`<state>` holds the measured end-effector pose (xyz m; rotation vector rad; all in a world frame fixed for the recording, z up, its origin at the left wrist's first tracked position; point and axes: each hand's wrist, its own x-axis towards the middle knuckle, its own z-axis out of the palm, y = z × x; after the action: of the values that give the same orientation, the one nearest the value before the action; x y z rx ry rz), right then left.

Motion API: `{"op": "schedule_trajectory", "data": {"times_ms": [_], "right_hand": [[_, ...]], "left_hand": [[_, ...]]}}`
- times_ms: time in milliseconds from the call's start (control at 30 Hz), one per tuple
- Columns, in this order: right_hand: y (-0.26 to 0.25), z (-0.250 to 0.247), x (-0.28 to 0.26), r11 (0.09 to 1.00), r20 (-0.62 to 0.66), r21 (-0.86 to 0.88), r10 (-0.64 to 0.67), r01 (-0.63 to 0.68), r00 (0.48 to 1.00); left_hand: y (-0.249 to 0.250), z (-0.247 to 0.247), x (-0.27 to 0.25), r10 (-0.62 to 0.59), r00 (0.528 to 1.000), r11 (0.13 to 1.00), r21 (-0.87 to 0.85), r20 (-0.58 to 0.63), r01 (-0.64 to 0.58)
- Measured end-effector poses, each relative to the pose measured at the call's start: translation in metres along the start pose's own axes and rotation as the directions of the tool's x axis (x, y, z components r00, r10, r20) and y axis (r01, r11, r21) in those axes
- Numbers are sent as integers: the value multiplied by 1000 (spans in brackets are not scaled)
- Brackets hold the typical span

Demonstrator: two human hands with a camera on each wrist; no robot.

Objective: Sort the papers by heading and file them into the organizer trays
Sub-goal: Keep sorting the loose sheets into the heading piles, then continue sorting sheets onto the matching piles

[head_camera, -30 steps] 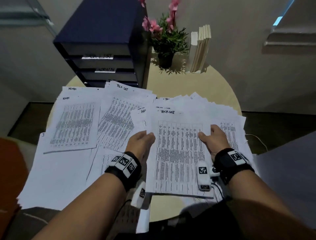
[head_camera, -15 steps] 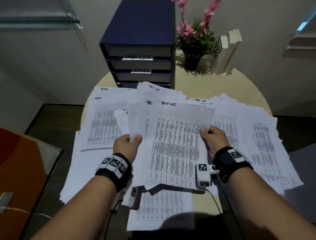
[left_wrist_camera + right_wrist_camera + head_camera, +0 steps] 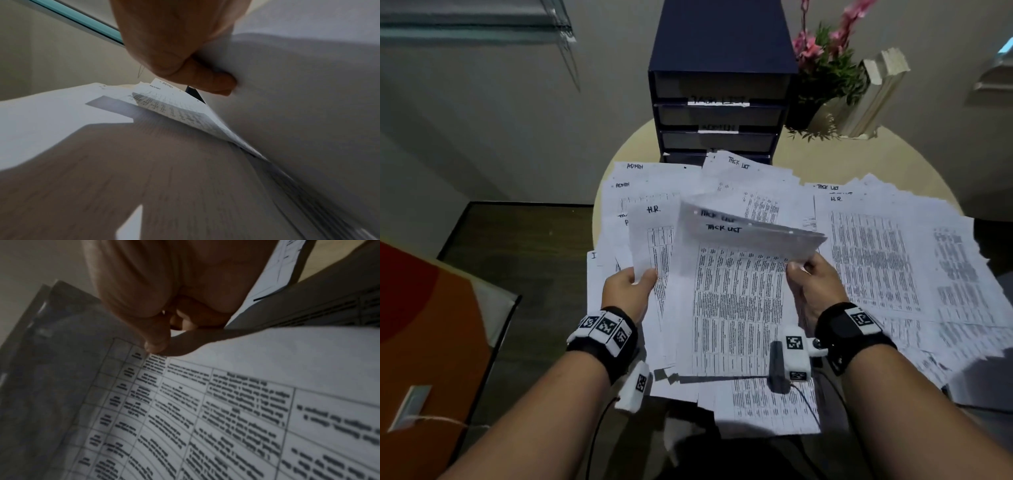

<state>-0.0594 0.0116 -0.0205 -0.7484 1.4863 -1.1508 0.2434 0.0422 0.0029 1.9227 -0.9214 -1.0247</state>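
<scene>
Round and pale, the table [image 3: 859,161] is covered with loose papers [image 3: 876,267]. Above it, the left hand [image 3: 628,291] pinches one edge of a lifted stack of sheets [image 3: 729,301] headed "TASK LIST", and the right hand [image 3: 813,284] pinches the other. Behind the spread stands the dark blue organizer [image 3: 719,51], its trays labelled.

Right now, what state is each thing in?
Left hand: grips sheets including one headed H.R.
Right hand: pinches the Task List sheets, lifted off the table.
Loose papers: spread flat on the round table.
Organizer: upright; two tray labels show.
</scene>
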Motion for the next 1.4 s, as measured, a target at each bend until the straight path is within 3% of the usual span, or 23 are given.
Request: {"op": "schedule_trajectory", "data": {"times_ms": [100,200,267,367,533,567,633,700,767,833,867,1033,1133,1200,1267,1300,1367,1400], "right_hand": [[1,0,2,999,65,-34,26,-24,998],[3,0,12,973,88,-230,51,-29,995],[4,2,25,915,30,-404,-4,16,1000],[-9,15,44,895,-127,-446,-94,27,987],[-54,41,70,897,-241,-432,-218,97,946],[-57,46,71,858,-239,-502,-262,112,935],[-53,57,62,671,-146,-719,-402,182,904],[-32,68,46,447,148,-817,-446,363,882],[-5,78,29,170,512,-816,-231,552,827],[18,78,23,-24,636,-771,16,636,772],[21,75,23,-59,630,-772,61,632,775],[8,56,46,-42,453,-889,70,457,889],[2,58,46,25,447,-894,11,447,894],[-4,68,29,286,459,-841,-71,459,886],[-15,82,-3,635,451,-697,28,333,892],[-17,87,-18,746,473,-621,110,242,874],[-11,92,-36,779,508,-594,170,200,845],[-4,91,-41,783,481,-595,169,179,860]], "left_hand": [[-7,-2,0,-14,1000,1000,-1,-18,14],[-13,-7,5,9,997,999,48,-79,-5],[-15,-17,9,44,994,983,181,-96,-26],[-11,-34,9,126,986,939,334,-105,-84],[-16,-61,5,111,956,936,353,-271,-8],[-19,-66,5,98,945,940,341,-313,16],[-23,-77,5,59,922,951,302,-383,64],[-25,-86,5,18,908,964,249,-419,96],[-29,-94,7,-5,904,972,209,-428,104],[-35,-103,11,-31,897,980,163,-442,114],[-38,-107,13,-35,892,980,157,-450,118],[-44,-124,13,-45,891,978,161,-452,131],[-36,-116,-3,-46,929,991,104,-366,90],[-34,-104,-12,-51,952,995,67,-302,75],[-35,-90,-18,-50,970,996,57,-239,66],[-37,-84,-19,-59,976,997,28,-211,66],[-40,-72,-20,-89,984,996,-34,-152,84],[-42,-65,-21,-95,989,995,-41,-109,91]]}}
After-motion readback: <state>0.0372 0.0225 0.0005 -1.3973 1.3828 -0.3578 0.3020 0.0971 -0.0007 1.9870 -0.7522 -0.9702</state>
